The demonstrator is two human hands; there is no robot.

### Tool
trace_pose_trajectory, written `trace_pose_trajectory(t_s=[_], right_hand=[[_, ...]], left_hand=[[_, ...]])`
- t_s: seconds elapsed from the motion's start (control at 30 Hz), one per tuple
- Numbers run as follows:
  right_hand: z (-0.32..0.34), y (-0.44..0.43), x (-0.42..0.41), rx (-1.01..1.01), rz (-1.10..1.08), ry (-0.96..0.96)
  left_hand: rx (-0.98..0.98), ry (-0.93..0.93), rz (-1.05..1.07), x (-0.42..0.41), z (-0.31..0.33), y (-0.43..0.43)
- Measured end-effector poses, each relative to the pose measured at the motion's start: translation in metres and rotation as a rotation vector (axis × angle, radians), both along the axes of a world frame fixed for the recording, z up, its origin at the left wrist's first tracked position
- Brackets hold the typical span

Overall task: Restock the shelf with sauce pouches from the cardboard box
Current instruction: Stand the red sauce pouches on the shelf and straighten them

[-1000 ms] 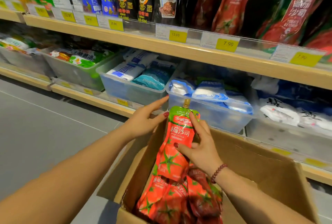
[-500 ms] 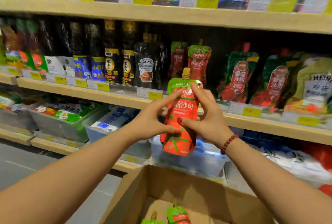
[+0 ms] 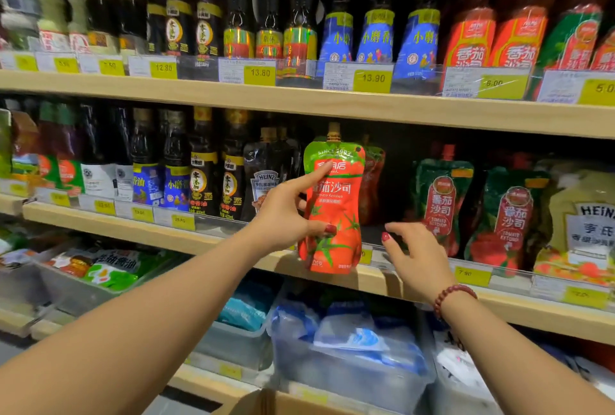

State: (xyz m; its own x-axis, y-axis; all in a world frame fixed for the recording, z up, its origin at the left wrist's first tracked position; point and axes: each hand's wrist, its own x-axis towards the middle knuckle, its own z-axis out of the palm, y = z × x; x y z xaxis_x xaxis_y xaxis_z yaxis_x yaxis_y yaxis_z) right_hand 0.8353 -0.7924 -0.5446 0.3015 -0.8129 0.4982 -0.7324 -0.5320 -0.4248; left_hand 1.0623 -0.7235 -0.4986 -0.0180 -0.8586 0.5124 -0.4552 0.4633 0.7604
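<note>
A red and green tomato ketchup pouch (image 3: 336, 205) with a gold cap stands upright at the front edge of the middle shelf (image 3: 376, 276). My left hand (image 3: 286, 215) grips its left side, thumb on the lower front and index finger on the upper label. My right hand (image 3: 416, 254) hovers just right of the pouch, fingers apart, holding nothing. Another pouch of the same kind (image 3: 374, 178) stands behind it. Only a top edge of the cardboard box (image 3: 299, 403) shows at the bottom.
Dark sauce bottles (image 3: 203, 168) and a Heinz pouch (image 3: 266, 178) stand left of the gap. Green ketchup pouches (image 3: 439, 201) and a Heinz pack (image 3: 585, 224) stand right. Bottles (image 3: 299, 15) fill the upper shelf. Plastic bins (image 3: 349, 348) of bagged goods sit below.
The pouch went from the box up to the middle shelf front. My right hand let go and moved right; my left hand keeps hold. The view tilted upward.
</note>
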Motion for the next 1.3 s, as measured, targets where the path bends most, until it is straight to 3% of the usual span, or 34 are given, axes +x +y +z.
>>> trace_pose_trajectory(t_s=[0.1, 0.23, 0.4, 0.9, 1.1, 1.3], right_hand=[[-0.022, -0.013, -0.007, -0.089, -0.126, 0.217], [-0.036, -0.015, -0.003, -0.287, -0.176, 0.147], [-0.038, -0.013, 0.000, -0.379, -0.218, 0.151], [-0.050, -0.016, 0.002, -0.401, -0.250, 0.084], [-0.049, -0.013, 0.003, -0.380, -0.244, 0.072], [-0.048, -0.012, 0.003, -0.384, -0.242, 0.074]], left_hand=[[0.025, 0.046, 0.005, 0.006, 0.007, -0.022], [0.013, -0.010, 0.106, 0.009, 0.013, -0.053], [-0.117, -0.216, 0.246, 0.007, 0.009, -0.089], [0.003, -0.392, 0.363, 0.013, -0.028, -0.113], [0.081, -0.778, 0.751, -0.011, -0.024, -0.099], [0.234, -0.739, 0.717, -0.034, -0.028, -0.100]])
